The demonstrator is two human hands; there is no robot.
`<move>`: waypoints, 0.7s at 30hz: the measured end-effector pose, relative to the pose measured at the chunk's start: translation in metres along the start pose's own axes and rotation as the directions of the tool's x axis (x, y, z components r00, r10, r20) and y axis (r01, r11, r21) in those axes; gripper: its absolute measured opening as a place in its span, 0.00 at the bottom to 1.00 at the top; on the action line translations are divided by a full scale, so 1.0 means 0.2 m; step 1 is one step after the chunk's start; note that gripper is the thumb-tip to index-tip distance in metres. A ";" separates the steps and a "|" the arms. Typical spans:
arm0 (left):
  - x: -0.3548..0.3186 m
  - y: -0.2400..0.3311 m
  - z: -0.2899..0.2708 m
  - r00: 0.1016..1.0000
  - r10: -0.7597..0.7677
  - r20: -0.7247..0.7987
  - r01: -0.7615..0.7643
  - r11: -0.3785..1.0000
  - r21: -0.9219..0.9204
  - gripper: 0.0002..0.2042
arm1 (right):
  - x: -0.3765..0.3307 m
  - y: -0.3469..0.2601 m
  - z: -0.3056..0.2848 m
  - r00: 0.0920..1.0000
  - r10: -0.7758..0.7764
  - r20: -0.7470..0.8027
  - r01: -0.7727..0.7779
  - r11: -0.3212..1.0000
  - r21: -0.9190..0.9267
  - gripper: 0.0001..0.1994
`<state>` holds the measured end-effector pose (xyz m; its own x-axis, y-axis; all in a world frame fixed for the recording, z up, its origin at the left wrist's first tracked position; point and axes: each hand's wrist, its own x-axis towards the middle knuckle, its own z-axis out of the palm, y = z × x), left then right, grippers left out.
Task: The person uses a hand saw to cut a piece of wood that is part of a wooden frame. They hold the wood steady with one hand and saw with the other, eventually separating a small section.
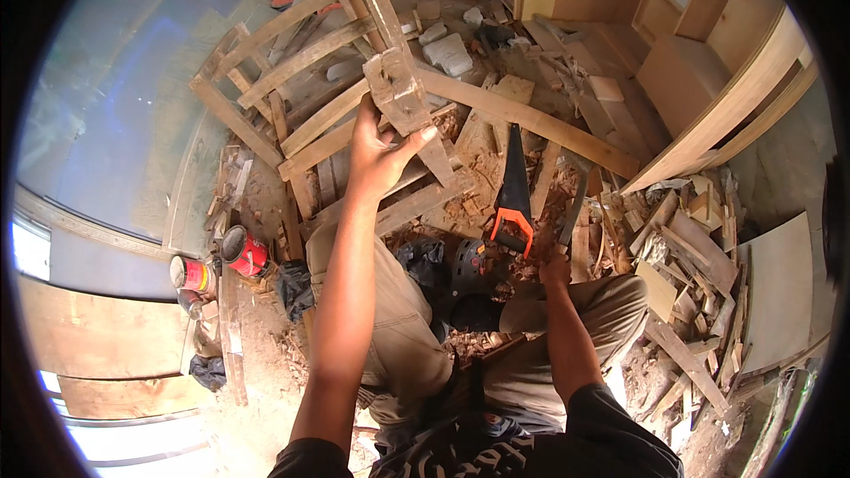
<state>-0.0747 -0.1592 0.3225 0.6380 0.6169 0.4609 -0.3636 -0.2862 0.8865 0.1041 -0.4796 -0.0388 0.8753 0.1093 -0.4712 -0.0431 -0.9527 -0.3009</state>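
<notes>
My left hand (382, 158) is raised in front of me, thumb and fingers closed on the lower end of a worn wooden block (396, 93). The block is up against a slatted wooden frame (305, 80), and I cannot tell whether the two are joined. Low beside my right knee, my right hand (555, 271) grips a machete-like tool by its handle, its dark, narrow blade (575, 211) pointing away from me. Just left of that blade is a handsaw (513, 195) with a black blade and an orange and black handle.
A long board (531, 119) slants across beyond the saw. Scrap wood (699, 252) is heaped at the right, near a pale sheet (779, 288). Red paint cans (245, 252) stand at the left. Wood chips cover the floor around my legs. Wooden cabinetry (691, 80) rises at the far right.
</notes>
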 end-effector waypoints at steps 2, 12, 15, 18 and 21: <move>-0.03 0.01 0.02 1.000 -0.007 -0.002 0.007 0.999 -0.051 0.36 | 0.03 0.04 0.01 1.000 -0.001 -0.005 0.001 0.999 -0.052 0.38; -0.13 0.16 0.07 0.997 -0.080 -0.003 0.080 0.996 -0.046 0.32 | 0.13 0.06 0.08 0.925 -0.310 0.220 0.366 0.883 -0.293 0.36; -0.17 0.21 -0.03 0.996 -0.067 -0.065 0.071 0.996 0.059 0.32 | 0.05 -0.03 0.10 0.902 -0.347 0.257 0.393 0.906 -0.156 0.32; -0.07 0.17 0.06 0.998 -0.039 -0.045 0.040 0.999 0.037 0.33 | 0.30 0.20 0.18 0.933 -0.331 0.145 0.351 0.925 -0.146 0.36; -0.09 0.16 -0.05 0.994 -0.003 -0.105 0.014 0.995 0.097 0.33 | 0.23 0.10 0.24 0.865 -0.408 0.293 0.443 0.895 -0.061 0.39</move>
<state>-0.1041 -0.1717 0.3423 0.5640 0.6917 0.4511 -0.2872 -0.3478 0.8925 0.1202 -0.4798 -0.1053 0.6330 0.5661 -0.5280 0.3785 -0.8213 -0.4268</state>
